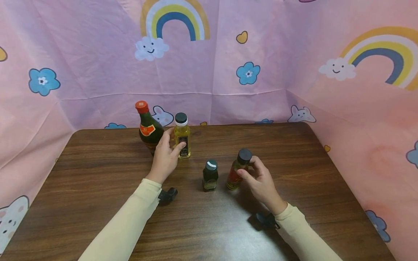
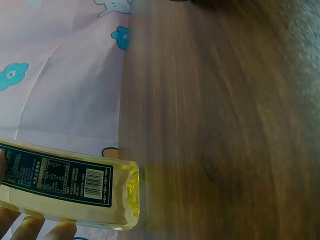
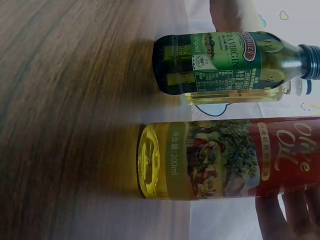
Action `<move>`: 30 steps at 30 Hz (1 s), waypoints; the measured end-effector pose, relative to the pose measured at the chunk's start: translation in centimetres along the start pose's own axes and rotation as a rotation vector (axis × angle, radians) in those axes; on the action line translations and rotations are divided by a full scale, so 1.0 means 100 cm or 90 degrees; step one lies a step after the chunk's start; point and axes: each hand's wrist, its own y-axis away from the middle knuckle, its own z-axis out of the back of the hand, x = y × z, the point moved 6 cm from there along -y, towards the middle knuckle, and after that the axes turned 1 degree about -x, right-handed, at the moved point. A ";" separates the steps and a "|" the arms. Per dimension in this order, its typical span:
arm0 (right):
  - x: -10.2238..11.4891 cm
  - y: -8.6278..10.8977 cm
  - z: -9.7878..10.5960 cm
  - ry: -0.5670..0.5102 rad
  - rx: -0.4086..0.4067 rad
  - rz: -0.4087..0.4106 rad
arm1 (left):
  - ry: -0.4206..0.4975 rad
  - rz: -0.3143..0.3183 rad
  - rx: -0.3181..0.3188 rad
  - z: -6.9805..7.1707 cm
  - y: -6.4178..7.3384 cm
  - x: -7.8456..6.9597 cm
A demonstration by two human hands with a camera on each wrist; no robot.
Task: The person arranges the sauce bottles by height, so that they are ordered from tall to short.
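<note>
- Your left hand [image 1: 164,158] grasps the yellow oil bottle [image 1: 183,135], with your thumb across the front of its dark label [image 2: 65,176] and your other fingers [image 2: 31,226] along the opposite side.
- Your right hand [image 1: 262,183] grasps the red-labelled bottle [image 1: 233,176], its thumb at the near side and its fingers curled round the other; "Olive Oil" reads on the label.
- Above your left grip, the yellow oil bottle ends in a dark green cap [image 1: 181,117]; above your right grip, the red-labelled bottle has a black cap [image 1: 244,156] and leans a little toward that hand. You cannot tell whether either base touches the table.
- Between your two grips, nearer the right one, the small green bottle [image 1: 210,177] stands upright, apart from both hands.
- Just left of your left grip and partly hidden by that hand is the tall dark bottle [image 1: 151,125] with a red cap [image 1: 142,106]; whether you touch it cannot be told.
- Behind each grip, a black wrist device [image 1: 168,195] shows by a pale sleeve [image 1: 130,217].
- Below both grips lies the brown wooden table [image 1: 98,174].
- Beyond your grips hangs a pink and lilac cloth [image 1: 107,69] printed with rainbows, clouds and flowers.
</note>
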 end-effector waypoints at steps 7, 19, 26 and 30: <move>-0.001 0.000 -0.001 -0.011 -0.003 0.003 | 0.014 -0.004 -0.008 -0.002 0.000 0.006; 0.000 0.000 -0.001 0.005 0.009 0.011 | -0.015 -0.008 0.008 -0.009 -0.007 0.012; 0.002 -0.002 0.000 -0.008 0.008 -0.032 | -0.055 -0.008 0.011 -0.007 -0.006 0.011; 0.006 -0.003 0.000 -0.004 0.020 -0.007 | -0.047 -0.003 0.019 -0.005 -0.004 0.012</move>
